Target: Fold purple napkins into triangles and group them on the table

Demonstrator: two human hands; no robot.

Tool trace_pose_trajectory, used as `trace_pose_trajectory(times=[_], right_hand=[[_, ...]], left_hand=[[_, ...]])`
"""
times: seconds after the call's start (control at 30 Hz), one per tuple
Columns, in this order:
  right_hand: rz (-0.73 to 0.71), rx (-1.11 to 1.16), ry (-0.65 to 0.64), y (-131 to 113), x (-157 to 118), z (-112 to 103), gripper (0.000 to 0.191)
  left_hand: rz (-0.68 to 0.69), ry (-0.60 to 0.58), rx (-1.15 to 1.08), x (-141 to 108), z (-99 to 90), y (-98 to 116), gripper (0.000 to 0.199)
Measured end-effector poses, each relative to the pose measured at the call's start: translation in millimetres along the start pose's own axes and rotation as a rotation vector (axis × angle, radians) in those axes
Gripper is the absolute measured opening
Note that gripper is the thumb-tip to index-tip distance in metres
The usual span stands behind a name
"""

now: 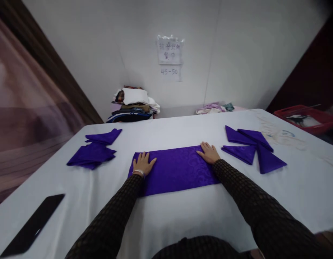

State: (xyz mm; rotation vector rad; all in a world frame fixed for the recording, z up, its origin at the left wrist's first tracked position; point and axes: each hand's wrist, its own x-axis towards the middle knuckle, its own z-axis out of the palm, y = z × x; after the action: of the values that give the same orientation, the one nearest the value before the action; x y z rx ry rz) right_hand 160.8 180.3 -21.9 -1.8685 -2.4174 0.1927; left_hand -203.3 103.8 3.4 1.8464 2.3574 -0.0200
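A purple patterned cloth napkin [177,169], folded into a long rectangle, lies flat on the white-covered table [179,216] in front of me. My left hand [143,164] rests on its left end with fingers spread, a pale bracelet around the wrist. On the far right corner lies my right hand [208,153], palm down, its fingers stretched out. To the right are several purple napkins [244,153] folded into triangles. Left of my hands sits a loose pile of purple napkins [92,155], with a folded one [104,137] just behind it.
A black flat object [34,225] lies at the near left. Stacked clothes [134,104] stand by the wall, and more crumpled fabric [213,108] lies at the back. A red basket [306,117] is at the far right. Handwritten paper signs [170,52] hang on the wall.
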Motion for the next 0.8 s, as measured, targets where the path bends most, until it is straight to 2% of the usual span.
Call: trace_pose_trajectory(times=[0.07, 0.13, 0.23, 0.33, 0.43, 0.53, 0.6, 0.73, 0.8], right_hand=[[-0.001, -0.019, 0.004, 0.9, -0.2, 2.6, 0.070], [-0.009, -0.037, 0.011, 2.8, 0.2, 4.4, 0.068], [-0.012, -0.056, 0.017, 5.6, 0.8, 6.2, 0.067], [-0.012, -0.070, 0.015, 7.3, 0.7, 8.0, 0.067], [-0.015, -0.080, 0.024, 8.6, 0.4, 10.1, 0.067], [-0.015, -0.087, 0.032, 9.4, 0.3, 10.9, 0.067], [-0.012, -0.088, 0.027, 9.6, 0.5, 10.4, 0.068], [-0.008, -0.086, 0.013, 10.1, 2.0, 10.0, 0.069], [-0.012, -0.089, 0.013, 10.1, 2.6, 11.3, 0.068]], left_hand=[[-0.007, -0.024, -0.015, 0.7, -7.1, 5.7, 0.076], [0.047, 0.014, 0.002, 2.9, -10.5, 13.0, 0.077], [0.123, 0.012, 0.009, 8.6, -7.2, 17.9, 0.081], [0.074, -0.002, -0.004, 13.4, 0.2, 4.3, 0.082], [-0.037, 0.012, -0.017, 14.8, 3.2, -25.0, 0.081], [-0.121, 0.005, -0.020, 15.9, -1.9, -53.1, 0.080], [-0.140, -0.023, -0.015, 17.6, -8.7, -63.7, 0.076], [-0.201, -0.035, -0.035, 11.2, -19.8, -61.1, 0.076], [-0.118, 0.010, -0.034, -3.4, -18.0, -52.0, 0.076]])
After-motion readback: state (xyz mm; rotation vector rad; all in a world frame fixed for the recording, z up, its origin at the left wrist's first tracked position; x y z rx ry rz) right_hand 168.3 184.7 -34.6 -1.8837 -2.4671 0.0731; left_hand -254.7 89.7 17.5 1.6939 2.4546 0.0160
